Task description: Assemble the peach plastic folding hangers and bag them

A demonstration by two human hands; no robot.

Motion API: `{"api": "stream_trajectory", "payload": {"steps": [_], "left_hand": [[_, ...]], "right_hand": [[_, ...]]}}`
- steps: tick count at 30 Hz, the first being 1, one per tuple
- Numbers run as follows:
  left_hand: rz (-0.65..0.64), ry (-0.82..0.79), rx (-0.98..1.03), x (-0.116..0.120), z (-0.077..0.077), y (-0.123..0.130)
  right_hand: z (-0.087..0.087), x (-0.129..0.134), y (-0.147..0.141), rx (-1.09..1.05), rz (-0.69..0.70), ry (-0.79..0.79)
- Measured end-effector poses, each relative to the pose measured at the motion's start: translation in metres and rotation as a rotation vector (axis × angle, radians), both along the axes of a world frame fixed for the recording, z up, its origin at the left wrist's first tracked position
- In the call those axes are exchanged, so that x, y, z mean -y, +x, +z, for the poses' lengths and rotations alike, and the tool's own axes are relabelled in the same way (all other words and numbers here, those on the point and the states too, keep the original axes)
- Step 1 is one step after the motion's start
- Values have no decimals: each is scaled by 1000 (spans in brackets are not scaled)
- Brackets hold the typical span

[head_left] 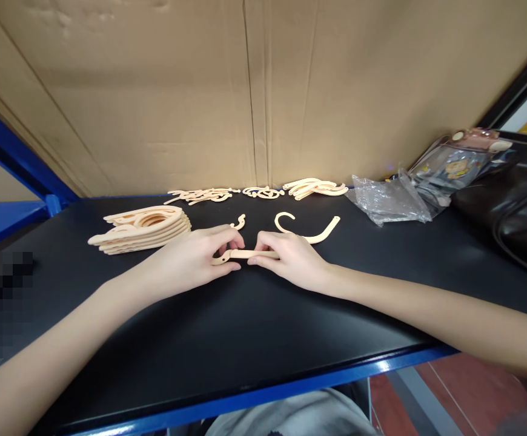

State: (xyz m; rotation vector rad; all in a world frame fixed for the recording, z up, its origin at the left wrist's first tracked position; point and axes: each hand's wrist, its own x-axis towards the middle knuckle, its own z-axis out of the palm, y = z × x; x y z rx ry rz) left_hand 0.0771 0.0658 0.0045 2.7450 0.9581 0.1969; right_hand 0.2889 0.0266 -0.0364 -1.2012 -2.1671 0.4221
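My left hand (202, 251) pinches a short, curved cream hanger piece with a dark hole in its end. My right hand (291, 257) grips the cream hanger arm (244, 254), a slim bar whose left end meets the curved piece between my fingers. Whether the two are locked together I cannot tell. Just behind the right hand lie a hook (284, 217) and a loose curved arm (328, 231). A small curved piece (241, 222) rests behind the left fingers. To the left is a neat stack of folded cream hangers (145, 227).
Along the cardboard wall (177, 97) sit piles of slim pieces (202, 195), hooks (263, 192) and curved arms (314, 186). A clear plastic bag (391, 198) and a dark leather bag (511, 200) occupy the right. The black tabletop (227, 345) has a blue front edge.
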Motion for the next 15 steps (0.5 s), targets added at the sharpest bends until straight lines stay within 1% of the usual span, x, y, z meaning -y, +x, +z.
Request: {"api": "stream_trajectory", "payload": {"steps": [5,9,12,15], "left_hand": [[-69,85,37,-8,-1,-4],[-106,134,6,-9,0,-3],[-83,150,-30,-6,3,-2],[-34,93,-47,-1,5,-1]], "right_hand": [[0,-1,1,2,22,-18],[1,-1,1,32,45,2],[0,-1,1,44,10,20],[-1,-1,1,54,-11,60]]}}
